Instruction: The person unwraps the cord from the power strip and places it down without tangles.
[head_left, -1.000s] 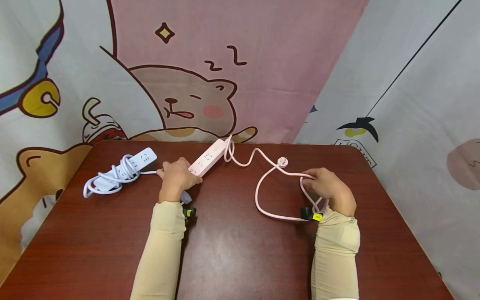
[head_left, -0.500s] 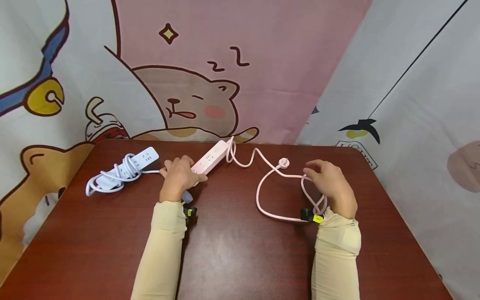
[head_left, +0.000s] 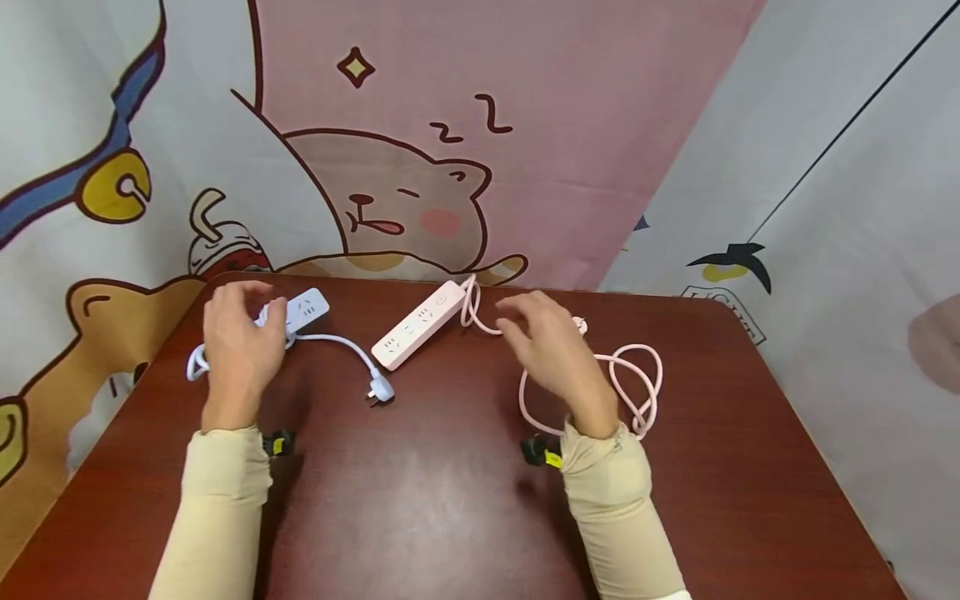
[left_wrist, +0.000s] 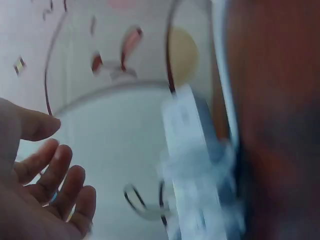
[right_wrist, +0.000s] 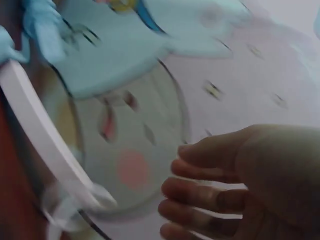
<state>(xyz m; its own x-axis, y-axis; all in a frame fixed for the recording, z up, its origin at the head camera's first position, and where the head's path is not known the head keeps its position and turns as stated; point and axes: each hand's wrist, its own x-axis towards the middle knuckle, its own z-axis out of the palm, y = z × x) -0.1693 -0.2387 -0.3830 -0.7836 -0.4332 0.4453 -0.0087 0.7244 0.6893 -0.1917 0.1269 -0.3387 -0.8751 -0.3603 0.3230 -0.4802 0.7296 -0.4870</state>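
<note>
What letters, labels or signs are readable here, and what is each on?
"z": smaller letter on the backdrop, above the sleeping cartoon animal.
"Z": larger letter beside it, same backdrop.
Lettering at the backdrop's right: cut off by the table, unreadable.
Yellow labels on black wrist devices: too small to read.
Pink power strip, white power strip: no legible wording.

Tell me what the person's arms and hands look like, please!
The left sleeve and right sleeve are long, pale beige and a bit wrinkled. Past them, the left hand and right hand wear no gloves. By the left wrist is a small black gadget with a yellow patch; the right wrist has a similar one.
</note>
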